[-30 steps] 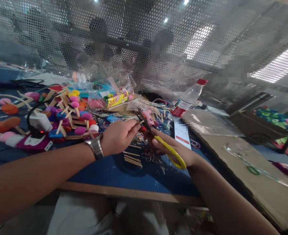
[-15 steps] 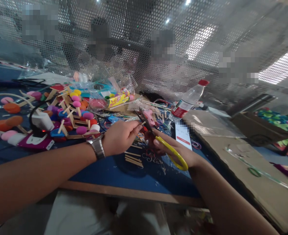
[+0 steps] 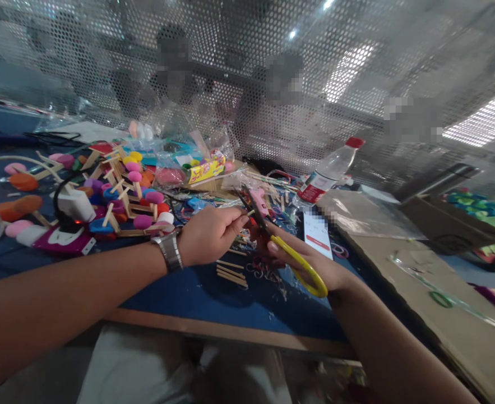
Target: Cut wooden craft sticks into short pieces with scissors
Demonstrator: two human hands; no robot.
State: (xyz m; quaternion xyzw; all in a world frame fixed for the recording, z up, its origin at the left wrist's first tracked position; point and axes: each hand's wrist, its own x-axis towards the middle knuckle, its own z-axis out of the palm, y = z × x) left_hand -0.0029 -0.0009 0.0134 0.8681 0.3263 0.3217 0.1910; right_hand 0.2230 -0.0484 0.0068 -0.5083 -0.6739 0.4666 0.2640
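My left hand (image 3: pixel 211 233), with a metal watch on its wrist, is closed in a pinch on a thin wooden stick (image 3: pixel 250 213). The tip of the stick pokes out toward the dark blades of the yellow-handled scissors (image 3: pixel 300 261). Those scissors are gripped in my right hand (image 3: pixel 289 249), blades pointing up and left beside my left fingertips. Whether the blades touch the stick I cannot tell. Below my hands, several short cut sticks (image 3: pixel 231 274) lie side by side on the blue tabletop (image 3: pixel 180 303). Curly scraps (image 3: pixel 268 272) are scattered to their right.
Colourful foam pieces joined with sticks (image 3: pixel 121 191) pile up at the left, near a purple power strip (image 3: pixel 64 241). A plastic bottle (image 3: pixel 327 174) stands behind a phone (image 3: pixel 318 235). Cardboard (image 3: pixel 382 264) covers the right side. A perforated metal screen (image 3: pixel 239 50) rises at the back.
The whole view has shifted slightly to the right and down. Both hands keep almost the same pose, with the stick and scissors still held.
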